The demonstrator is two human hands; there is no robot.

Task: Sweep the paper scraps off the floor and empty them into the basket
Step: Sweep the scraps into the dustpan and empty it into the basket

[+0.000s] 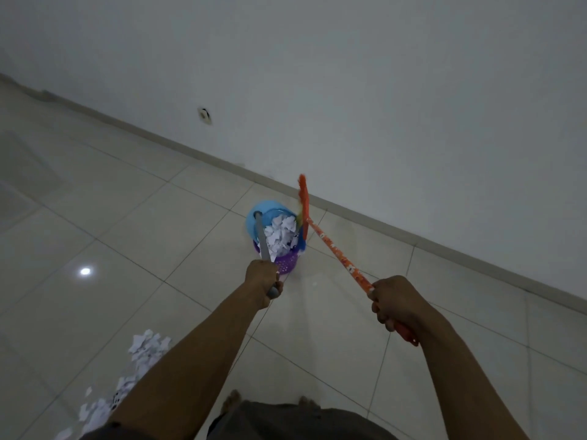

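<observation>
Left hand (263,281) fisted round dustpan (252,222) handle, right hand (395,301) round broom (333,249). Scraps (279,233) heaped over basket (287,265); another pile (146,347) on floor (158,217). Risk: brush flicks scraps past the rim.

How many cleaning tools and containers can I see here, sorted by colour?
Blue: 1, the blue plastic dustpan with a grey handle.
Purple: 1, the purple perforated plastic basket.
Orange: 1, the orange long-handled broom.
Total: 3.
</observation>
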